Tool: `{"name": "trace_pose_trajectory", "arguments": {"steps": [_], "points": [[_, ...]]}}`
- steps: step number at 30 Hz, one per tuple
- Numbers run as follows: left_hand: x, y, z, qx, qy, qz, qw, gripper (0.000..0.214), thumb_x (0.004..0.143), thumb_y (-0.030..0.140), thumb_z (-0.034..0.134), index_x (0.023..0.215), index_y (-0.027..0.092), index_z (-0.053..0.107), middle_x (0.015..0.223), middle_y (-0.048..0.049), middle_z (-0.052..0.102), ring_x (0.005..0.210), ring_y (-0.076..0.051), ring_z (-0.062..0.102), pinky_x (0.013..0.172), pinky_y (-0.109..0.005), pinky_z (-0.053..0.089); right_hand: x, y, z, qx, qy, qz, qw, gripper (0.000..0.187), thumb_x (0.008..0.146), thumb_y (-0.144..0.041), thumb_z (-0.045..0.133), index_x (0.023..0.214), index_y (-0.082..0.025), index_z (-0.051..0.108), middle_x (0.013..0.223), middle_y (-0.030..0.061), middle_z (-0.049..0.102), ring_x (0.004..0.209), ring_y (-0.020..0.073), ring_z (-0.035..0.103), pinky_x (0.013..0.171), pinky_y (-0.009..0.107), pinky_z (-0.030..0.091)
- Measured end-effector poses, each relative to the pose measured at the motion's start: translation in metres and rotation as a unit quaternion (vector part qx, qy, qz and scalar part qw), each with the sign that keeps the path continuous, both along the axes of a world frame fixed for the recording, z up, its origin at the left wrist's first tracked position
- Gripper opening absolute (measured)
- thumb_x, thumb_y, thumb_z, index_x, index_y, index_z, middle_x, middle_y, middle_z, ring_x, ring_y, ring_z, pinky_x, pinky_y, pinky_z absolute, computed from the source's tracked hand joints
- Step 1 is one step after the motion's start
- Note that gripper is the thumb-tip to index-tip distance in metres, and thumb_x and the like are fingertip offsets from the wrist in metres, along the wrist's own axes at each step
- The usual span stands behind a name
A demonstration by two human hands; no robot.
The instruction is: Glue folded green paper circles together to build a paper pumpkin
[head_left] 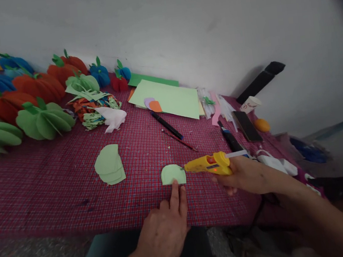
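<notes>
My right hand (243, 176) is wrapped round a yellow hot glue gun (205, 164) with a glue stick jutting from its back. The gun's nozzle is at the right edge of a small pale green half-round paper piece (172, 172); whether it touches is too small to tell. Two outstretched fingertips of my left hand (167, 225) press on that piece's straight lower edge, while the other fingers are curled. Left of it lies a loose stack of similar pale green paper pieces (109, 165), fanned slightly apart.
A checked red cloth (136, 149) covers the table. Paper pumpkins (45, 119) crowd the left, beside paper scraps (94, 113). Behind my hands lie green paper sheets (167, 97), a black marker (167, 125) and a pencil (180, 139). A phone (246, 125) and paper cup (250, 104) are at right.
</notes>
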State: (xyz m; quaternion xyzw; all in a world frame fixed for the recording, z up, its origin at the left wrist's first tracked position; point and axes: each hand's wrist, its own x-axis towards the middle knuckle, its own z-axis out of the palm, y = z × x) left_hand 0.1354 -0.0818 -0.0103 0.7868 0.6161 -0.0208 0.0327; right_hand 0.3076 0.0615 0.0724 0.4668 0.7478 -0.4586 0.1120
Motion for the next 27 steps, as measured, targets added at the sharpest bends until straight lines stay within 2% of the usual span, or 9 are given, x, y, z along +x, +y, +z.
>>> {"name": "trace_pose_trajectory", "arguments": {"steps": [5,11,16,27], "points": [[0.0,0.001,0.001,-0.004,-0.006,-0.002,1.0,0.067,0.078,0.038,0.06,0.136,0.013,0.038,0.141,-0.0203,0.033,0.068,-0.021,0.062,0.044,-0.032,0.054,-0.005,0.005,-0.005,-0.001,0.009,0.008,1.0,0.032,0.082,-0.04,0.05,0.105,-0.018,0.056,0.057,-0.0032,0.058,0.049,0.0126,0.057,0.048,0.023,0.047],[0.0,0.0,0.0,-0.001,0.001,-0.009,1.0,0.059,0.08,0.021,0.055,0.136,0.012,0.038,0.14,-0.0217,0.033,0.064,-0.019,0.061,0.042,-0.03,0.053,-0.016,0.008,-0.01,-0.009,0.035,0.011,0.999,0.033,0.083,-0.041,0.051,0.106,-0.018,0.055,0.062,-0.0028,0.057,0.048,0.0107,0.056,0.045,0.021,0.046],[0.0,0.0,-0.001,0.003,-0.008,-0.007,1.0,0.059,0.079,0.024,0.056,0.135,0.011,0.04,0.14,-0.0215,0.033,0.064,-0.019,0.062,0.042,-0.031,0.053,-0.028,0.008,-0.007,-0.006,0.03,0.031,0.999,0.033,0.083,-0.041,0.052,0.106,-0.018,0.055,0.061,-0.0036,0.056,0.048,0.0101,0.055,0.045,0.02,0.046],[-0.002,0.002,-0.001,-0.005,-0.011,-0.007,1.0,0.056,0.078,0.016,0.051,0.133,0.012,0.043,0.142,-0.0182,0.03,0.059,-0.018,0.061,0.041,-0.031,0.054,-0.036,0.001,-0.004,-0.016,0.034,0.07,0.997,0.017,0.083,-0.031,0.051,0.092,-0.018,0.055,0.061,-0.0046,0.056,0.05,0.0094,0.057,0.048,0.019,0.045]]}}
